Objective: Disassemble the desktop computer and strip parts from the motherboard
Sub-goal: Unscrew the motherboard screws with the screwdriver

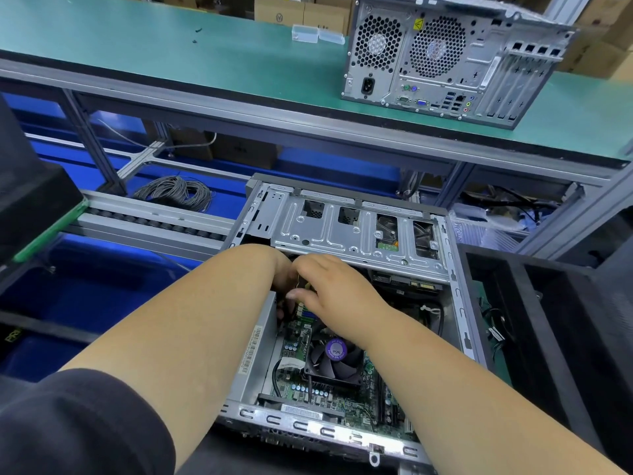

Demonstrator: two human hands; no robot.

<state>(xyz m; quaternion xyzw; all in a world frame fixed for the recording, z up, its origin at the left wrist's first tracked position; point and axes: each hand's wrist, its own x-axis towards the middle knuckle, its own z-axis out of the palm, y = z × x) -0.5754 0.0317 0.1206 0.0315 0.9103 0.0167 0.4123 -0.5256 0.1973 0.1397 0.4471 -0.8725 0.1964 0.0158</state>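
Right, both hands were down inside the open computer case [346,303], which lay between the benches, working just under the drive cage [356,231] at its far end. Best bet: free the connector's latch, then pull straight off the motherboard [301,385]. The right hand [337,289] had its fingers curled, seemingly pinching a plug; the left hand [279,282] was mostly hidden, grip unclear.

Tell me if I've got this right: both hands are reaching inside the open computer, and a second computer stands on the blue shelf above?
Nearly. The head view shows both hands, left and right, inside the open computer, but the shelf holding the second computer is green, not blue.
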